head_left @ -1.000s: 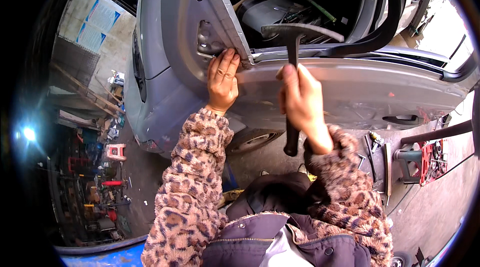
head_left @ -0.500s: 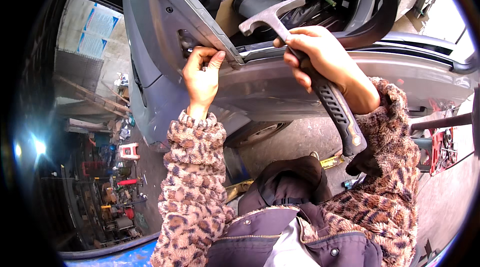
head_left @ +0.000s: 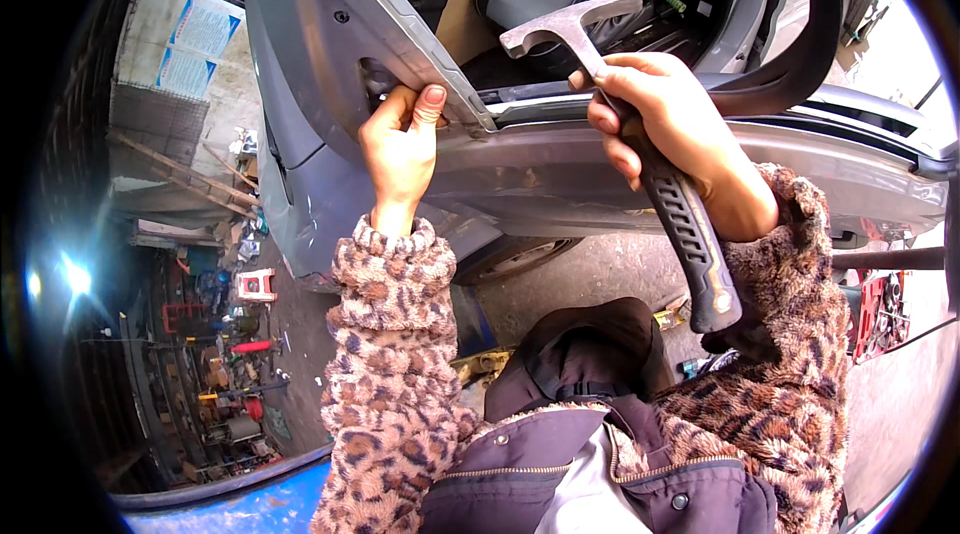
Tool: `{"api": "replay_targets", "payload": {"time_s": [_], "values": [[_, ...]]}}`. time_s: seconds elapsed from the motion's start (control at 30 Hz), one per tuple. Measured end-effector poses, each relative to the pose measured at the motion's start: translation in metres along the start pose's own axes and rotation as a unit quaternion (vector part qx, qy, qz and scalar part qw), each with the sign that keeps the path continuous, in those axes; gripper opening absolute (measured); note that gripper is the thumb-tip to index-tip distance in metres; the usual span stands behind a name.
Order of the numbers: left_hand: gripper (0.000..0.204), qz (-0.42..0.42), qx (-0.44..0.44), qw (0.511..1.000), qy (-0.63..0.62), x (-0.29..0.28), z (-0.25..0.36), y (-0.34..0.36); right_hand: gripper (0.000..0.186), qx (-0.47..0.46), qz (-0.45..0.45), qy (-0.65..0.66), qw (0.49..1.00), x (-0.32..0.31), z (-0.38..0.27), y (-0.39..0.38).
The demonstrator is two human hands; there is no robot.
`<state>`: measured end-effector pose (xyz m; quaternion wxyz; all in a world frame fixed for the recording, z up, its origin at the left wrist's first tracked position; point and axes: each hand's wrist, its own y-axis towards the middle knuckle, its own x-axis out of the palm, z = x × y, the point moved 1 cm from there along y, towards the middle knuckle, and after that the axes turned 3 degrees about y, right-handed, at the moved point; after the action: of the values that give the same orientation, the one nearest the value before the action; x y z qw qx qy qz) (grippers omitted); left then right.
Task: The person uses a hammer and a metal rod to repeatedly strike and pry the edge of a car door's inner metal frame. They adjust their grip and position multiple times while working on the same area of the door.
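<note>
While left hand (head_left: 400, 149) clamps grey car body panel's (head_left: 330, 44) edge, steadying it | right hand (head_left: 670, 129) fingers clenched on grey steel hammer (head_left: 640, 124), black grip, head raised above panel's sill.

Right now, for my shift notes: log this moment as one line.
left hand: gripping grey car panel edge | right hand: holding hammer, head raised | wheel below
</note>
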<state>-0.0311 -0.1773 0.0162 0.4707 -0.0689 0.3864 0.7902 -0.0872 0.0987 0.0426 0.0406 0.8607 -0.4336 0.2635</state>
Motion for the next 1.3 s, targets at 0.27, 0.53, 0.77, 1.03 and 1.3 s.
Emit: {"api": "replay_targets", "payload": {"time_s": [0.27, 0.53, 0.77, 1.03, 1.3], "values": [[0.038, -0.012, -0.013, 1.000, -0.005, 0.000, 0.005, -0.001, 0.028, 0.028, -0.015, -0.091, 0.995, 0.002, -0.015, -0.009], [0.039, -0.034, -0.028, 0.999, -0.010, -0.003, 0.002, 0.005, 0.030, 0.026, -0.027, -0.068, 0.997, 0.003, -0.010, -0.004], [0.038, -0.049, -0.011, 0.999, 0.008, -0.005, 0.000, 0.002, 0.027, 0.069, -0.035, -0.133, 0.988, 0.019, 0.010, -0.013], [0.040, -0.058, -0.015, 0.998, 0.009, -0.004, 0.001, 0.005, 0.028, 0.020, 0.002, -0.106, 0.994, 0.001, 0.003, -0.007], [0.040, -0.065, -0.012, 0.998, -0.009, -0.004, -0.005, 0.002, 0.028, 0.035, -0.019, -0.140, 0.989, 0.007, -0.002, -0.004]]}}
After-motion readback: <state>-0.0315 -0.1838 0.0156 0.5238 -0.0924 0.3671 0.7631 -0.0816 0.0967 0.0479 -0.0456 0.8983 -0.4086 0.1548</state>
